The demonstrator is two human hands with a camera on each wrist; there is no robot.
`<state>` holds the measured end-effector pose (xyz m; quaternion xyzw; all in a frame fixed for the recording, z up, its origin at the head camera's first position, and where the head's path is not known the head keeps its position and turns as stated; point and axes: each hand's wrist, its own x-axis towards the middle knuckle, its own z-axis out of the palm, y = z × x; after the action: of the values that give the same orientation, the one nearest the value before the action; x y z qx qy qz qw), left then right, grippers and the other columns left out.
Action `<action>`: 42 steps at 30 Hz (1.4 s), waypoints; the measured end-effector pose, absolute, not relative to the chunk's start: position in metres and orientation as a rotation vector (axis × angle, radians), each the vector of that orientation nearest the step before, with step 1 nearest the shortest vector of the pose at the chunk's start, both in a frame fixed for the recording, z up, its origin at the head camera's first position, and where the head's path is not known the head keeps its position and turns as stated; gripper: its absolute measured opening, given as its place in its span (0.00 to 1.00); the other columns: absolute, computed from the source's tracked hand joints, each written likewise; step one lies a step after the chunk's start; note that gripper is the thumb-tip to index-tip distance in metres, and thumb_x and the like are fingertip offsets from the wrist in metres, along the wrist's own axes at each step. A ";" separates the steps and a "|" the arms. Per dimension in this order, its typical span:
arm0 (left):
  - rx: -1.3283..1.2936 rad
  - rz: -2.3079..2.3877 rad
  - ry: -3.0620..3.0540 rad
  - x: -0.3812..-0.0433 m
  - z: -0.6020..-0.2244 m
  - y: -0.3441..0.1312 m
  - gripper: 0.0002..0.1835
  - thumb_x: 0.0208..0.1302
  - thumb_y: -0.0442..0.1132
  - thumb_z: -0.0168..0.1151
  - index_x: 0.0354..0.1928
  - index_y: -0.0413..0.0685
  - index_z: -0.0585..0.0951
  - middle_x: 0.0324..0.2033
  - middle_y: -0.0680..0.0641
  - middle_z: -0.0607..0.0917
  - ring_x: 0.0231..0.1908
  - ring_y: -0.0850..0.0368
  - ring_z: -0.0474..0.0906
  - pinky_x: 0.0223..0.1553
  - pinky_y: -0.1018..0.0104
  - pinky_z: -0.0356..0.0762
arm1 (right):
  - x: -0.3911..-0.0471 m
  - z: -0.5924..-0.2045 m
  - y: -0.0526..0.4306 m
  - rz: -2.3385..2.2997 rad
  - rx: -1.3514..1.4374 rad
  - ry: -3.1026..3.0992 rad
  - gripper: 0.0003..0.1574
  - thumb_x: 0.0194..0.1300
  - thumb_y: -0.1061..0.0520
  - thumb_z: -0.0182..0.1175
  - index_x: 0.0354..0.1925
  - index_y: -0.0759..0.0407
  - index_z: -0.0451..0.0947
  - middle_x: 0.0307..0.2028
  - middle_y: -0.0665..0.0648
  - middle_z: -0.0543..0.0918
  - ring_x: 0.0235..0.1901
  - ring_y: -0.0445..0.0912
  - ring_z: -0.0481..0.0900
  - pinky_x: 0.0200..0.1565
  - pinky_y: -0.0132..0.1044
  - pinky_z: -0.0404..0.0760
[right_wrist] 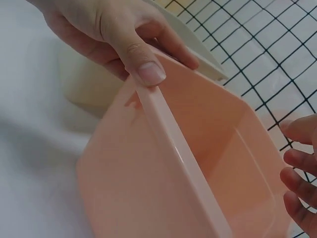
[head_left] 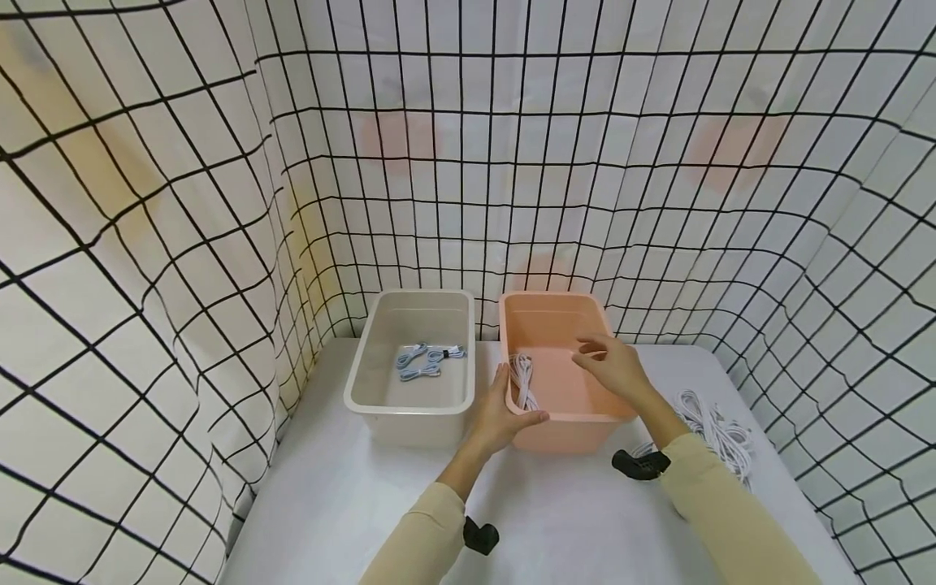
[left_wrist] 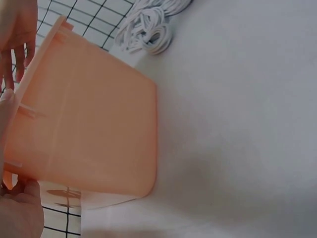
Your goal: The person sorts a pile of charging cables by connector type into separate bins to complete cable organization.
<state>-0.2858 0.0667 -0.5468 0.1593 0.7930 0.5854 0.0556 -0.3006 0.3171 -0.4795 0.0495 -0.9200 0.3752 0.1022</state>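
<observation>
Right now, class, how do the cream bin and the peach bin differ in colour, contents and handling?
Colour: the cream bin is pale, the peach bin orange-pink.
Contents: the cream bin holds light-blue cable bundles; the peach bin holds white cable along its left side.
Handling: the left hand grips the peach bin's rim, not the cream bin's.
Shared: both are open-topped and stand on the table.

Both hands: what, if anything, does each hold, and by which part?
The left hand grips the peach bin by its near left rim corner; the right hand holds nothing.
</observation>
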 end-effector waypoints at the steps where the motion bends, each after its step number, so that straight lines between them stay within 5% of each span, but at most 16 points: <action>1: 0.481 1.773 2.409 -0.286 -0.547 0.067 0.65 0.52 0.48 0.84 0.83 0.42 0.50 0.80 0.39 0.50 0.78 0.45 0.48 0.75 0.51 0.51 | -0.299 -0.479 0.319 1.108 0.143 -2.719 0.30 0.72 0.51 0.67 0.67 0.62 0.77 0.52 0.66 0.86 0.50 0.63 0.84 0.48 0.55 0.84; 14: 0.479 1.822 2.366 -0.284 -0.548 0.066 0.67 0.51 0.47 0.85 0.83 0.42 0.48 0.80 0.39 0.49 0.77 0.45 0.50 0.74 0.52 0.52 | -0.276 -0.478 0.344 1.130 0.043 -2.718 0.33 0.74 0.46 0.65 0.68 0.61 0.75 0.53 0.64 0.85 0.52 0.61 0.83 0.47 0.52 0.84; 32: 0.529 1.834 2.370 -0.285 -0.551 0.067 0.66 0.50 0.48 0.85 0.83 0.42 0.49 0.80 0.39 0.50 0.78 0.46 0.48 0.75 0.53 0.50 | -0.247 -0.492 0.384 1.063 -0.105 -2.693 0.34 0.75 0.46 0.63 0.69 0.64 0.73 0.55 0.68 0.83 0.54 0.66 0.81 0.47 0.60 0.83; 42: 0.522 1.896 2.315 -0.284 -0.550 0.067 0.67 0.51 0.44 0.85 0.83 0.42 0.48 0.80 0.41 0.51 0.77 0.48 0.52 0.74 0.54 0.53 | -0.225 -0.506 0.413 1.047 -0.153 -2.645 0.36 0.75 0.40 0.61 0.69 0.62 0.74 0.55 0.67 0.83 0.53 0.62 0.80 0.35 0.32 0.80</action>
<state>-0.2841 0.0669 -0.5502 0.1716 0.7611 0.6233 0.0520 -0.2254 0.4131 -0.5061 -0.0533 -0.9185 0.3636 0.1457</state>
